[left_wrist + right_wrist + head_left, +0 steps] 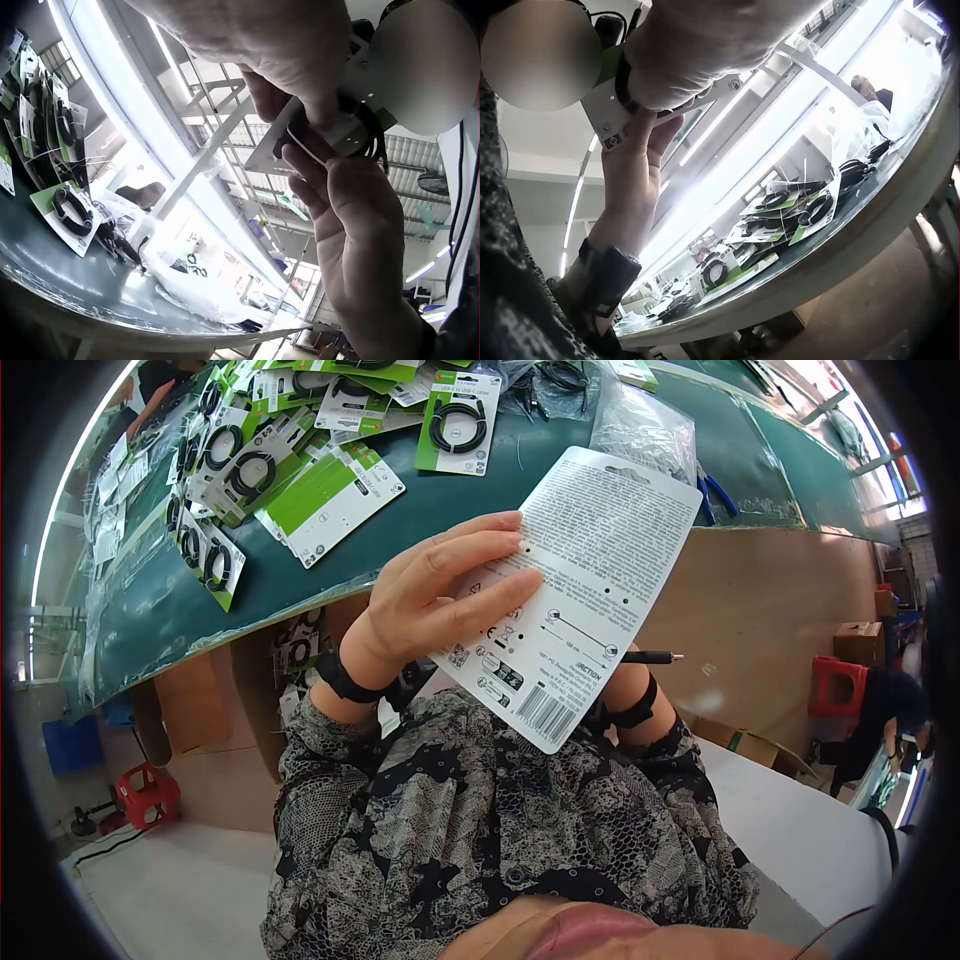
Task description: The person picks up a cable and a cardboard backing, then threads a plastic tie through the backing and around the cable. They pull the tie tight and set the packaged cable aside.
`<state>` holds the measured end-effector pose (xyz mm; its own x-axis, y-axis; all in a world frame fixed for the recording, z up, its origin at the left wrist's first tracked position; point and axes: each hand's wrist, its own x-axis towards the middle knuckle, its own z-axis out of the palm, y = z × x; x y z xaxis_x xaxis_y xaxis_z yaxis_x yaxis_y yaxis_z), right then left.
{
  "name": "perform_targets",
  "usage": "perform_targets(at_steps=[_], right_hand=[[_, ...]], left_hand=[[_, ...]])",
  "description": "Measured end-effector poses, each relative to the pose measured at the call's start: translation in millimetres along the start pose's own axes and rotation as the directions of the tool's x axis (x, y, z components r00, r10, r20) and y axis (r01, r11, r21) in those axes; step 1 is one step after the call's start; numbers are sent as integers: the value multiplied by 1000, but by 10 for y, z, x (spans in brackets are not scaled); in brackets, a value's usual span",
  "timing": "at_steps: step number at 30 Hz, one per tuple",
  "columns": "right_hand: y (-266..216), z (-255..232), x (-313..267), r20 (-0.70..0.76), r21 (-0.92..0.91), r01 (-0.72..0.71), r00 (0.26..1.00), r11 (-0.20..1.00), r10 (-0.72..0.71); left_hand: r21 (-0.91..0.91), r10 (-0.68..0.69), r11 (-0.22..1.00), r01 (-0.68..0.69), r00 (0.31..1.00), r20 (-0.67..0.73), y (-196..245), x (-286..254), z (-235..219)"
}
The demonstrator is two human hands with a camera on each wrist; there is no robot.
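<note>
A white packaging card (600, 590), back side up with printed text, a barcode and a cable diagram, is tilted before the person's chest. The left hand (440, 595) grips it at its left side, several fingers lying across the printed back. Behind the card, the right hand (625, 685) is mostly hidden. A black cable plug (655, 657) with a metal tip juts out past the card's right edge. From below, in the left wrist view, the right hand (356, 225) curls its fingers at the black cable (367, 124) on the card's front, close to the left hand (262, 37).
Carded black cables (255, 475) are heaped on the green table (400, 510). Flat green and white cards (335, 505) lie nearer its edge. Clear plastic bags (645, 435) and blue-handled pliers (722, 498) lie at the right. Red stools (148, 795) stand on the floor.
</note>
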<state>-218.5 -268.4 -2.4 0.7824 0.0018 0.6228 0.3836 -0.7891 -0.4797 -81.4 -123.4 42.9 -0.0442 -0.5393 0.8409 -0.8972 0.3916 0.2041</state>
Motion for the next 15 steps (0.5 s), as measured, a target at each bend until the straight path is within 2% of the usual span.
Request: perform_targets(at_steps=[3, 6, 8, 15], right_hand=[[-42, -9, -31, 3, 105, -100, 995, 989, 100], [-69, -9, -44, 14, 210, -198, 980, 958, 199], [-79, -10, -48, 28, 277, -261, 964, 925, 264], [-104, 11, -79, 121, 492, -471, 870, 732, 478]], left_hand=[[4, 6, 1000, -6, 1000, 5, -6, 18, 1], [87, 34, 996, -27, 997, -76, -41, 25, 50], [81, 31, 996, -26, 997, -66, -49, 26, 43], [29, -10, 1000, 11, 1000, -17, -91, -38, 66]])
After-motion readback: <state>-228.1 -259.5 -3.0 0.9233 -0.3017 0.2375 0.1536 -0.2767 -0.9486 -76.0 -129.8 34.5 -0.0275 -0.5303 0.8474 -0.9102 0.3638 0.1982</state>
